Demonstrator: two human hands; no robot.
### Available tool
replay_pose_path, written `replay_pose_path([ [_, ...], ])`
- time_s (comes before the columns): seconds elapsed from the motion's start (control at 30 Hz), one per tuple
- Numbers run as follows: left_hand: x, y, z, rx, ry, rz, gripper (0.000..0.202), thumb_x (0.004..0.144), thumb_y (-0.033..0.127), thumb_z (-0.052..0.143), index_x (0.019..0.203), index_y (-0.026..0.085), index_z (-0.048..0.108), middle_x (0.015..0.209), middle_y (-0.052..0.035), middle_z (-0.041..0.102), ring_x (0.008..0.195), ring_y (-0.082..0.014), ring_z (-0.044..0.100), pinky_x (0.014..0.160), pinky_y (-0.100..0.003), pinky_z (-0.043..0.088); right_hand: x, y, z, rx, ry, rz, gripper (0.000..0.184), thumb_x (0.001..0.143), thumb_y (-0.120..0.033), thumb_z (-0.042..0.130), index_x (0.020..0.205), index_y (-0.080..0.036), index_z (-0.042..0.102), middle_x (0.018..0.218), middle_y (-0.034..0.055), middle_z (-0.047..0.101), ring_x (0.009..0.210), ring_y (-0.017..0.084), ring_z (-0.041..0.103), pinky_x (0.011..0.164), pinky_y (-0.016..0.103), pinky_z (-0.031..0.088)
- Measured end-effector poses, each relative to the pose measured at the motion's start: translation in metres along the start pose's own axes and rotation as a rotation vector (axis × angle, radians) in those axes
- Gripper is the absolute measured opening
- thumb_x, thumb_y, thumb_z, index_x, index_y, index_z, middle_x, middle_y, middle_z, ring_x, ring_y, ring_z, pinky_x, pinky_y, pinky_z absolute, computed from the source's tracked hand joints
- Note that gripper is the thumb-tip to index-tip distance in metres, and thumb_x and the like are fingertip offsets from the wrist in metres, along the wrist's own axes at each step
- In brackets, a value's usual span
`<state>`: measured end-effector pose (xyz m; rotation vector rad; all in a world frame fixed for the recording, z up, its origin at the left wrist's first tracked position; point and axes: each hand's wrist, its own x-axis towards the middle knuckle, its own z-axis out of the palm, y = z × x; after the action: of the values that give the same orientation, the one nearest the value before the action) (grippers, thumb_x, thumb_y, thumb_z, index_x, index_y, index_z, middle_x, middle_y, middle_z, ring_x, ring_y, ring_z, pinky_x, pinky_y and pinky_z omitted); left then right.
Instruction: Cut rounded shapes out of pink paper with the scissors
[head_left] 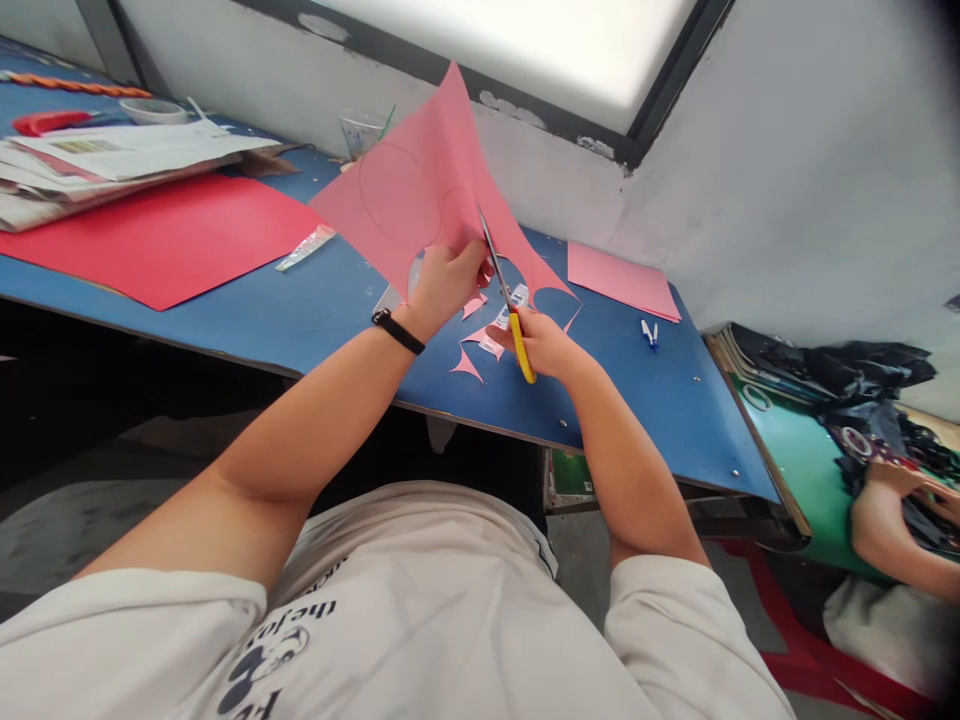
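Note:
My left hand (447,283), with a black band on the wrist, pinches the lower edge of a pink paper sheet (420,185) and holds it up above the blue table (315,310). Circles are drawn in pencil on the sheet. In my right hand (541,343) are yellow-handled scissors (504,292), their blades pointing up into the paper's lower edge beside my left thumb. Small pink offcuts (469,365) lie on the table under my hands.
A red sheet (165,240) and a stack of newspapers (112,160) lie at the left. Another pink sheet (619,280) and a pen (649,332) lie at the right. A plastic cup (360,130) stands by the wall. Another person's arm (900,525) shows at far right.

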<state>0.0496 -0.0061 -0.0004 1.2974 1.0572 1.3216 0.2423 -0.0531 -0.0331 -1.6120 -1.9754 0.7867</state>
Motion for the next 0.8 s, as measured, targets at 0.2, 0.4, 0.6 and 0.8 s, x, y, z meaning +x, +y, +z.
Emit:
replay_pose_path([
  [0.2, -0.0003, 0.0002, 0.0, 0.025, 0.003, 0.006, 0.044, 0.107, 0.016, 0.062, 0.063, 0.022, 0.066, 0.065, -0.0023, 0.064, 0.066, -0.015, 0.054, 0.068, -0.036, 0.041, 0.0015, 0.003, -0.0003, -0.02, -0.002, -0.007, 0.06, 0.098, -0.071, 0.088, 0.087, -0.029, 0.047, 0.085, -0.0006, 0.051, 0.083, 0.023, 0.051, 0.08, 0.044, 0.05],
  [0.4, 0.0009, -0.0018, 0.0005, 0.008, -0.003, 0.018, 0.043, 0.106, 0.014, 0.058, 0.065, 0.022, 0.066, 0.065, -0.0015, 0.064, 0.067, -0.0149, 0.055, 0.068, -0.035, 0.044, 0.0005, 0.0025, 0.0003, -0.013, 0.006, -0.003, 0.063, 0.096, -0.076, 0.087, 0.087, -0.028, 0.046, 0.084, -0.0009, 0.052, 0.084, 0.023, 0.052, 0.081, 0.043, 0.05],
  [0.6, 0.004, -0.0054, -0.0001, -0.006, -0.021, 0.046, 0.038, 0.105, 0.014, 0.058, 0.068, 0.021, 0.067, 0.066, -0.0016, 0.065, 0.069, -0.0141, 0.06, 0.068, -0.032, 0.048, 0.0004, 0.001, -0.0009, -0.021, -0.006, -0.04, 0.066, 0.094, -0.082, 0.086, 0.085, -0.029, 0.047, 0.083, -0.0005, 0.054, 0.082, 0.023, 0.052, 0.08, 0.043, 0.049],
  [0.8, -0.0012, -0.0005, -0.0011, 0.069, -0.014, 0.025, 0.043, 0.108, 0.018, 0.059, 0.066, 0.02, 0.071, 0.069, -0.0041, 0.07, 0.071, -0.015, 0.062, 0.069, -0.031, 0.046, -0.0004, 0.0015, -0.0014, -0.034, -0.01, -0.013, 0.06, 0.097, -0.072, 0.088, 0.088, -0.029, 0.048, 0.087, 0.0007, 0.056, 0.084, 0.024, 0.054, 0.08, 0.043, 0.049],
])
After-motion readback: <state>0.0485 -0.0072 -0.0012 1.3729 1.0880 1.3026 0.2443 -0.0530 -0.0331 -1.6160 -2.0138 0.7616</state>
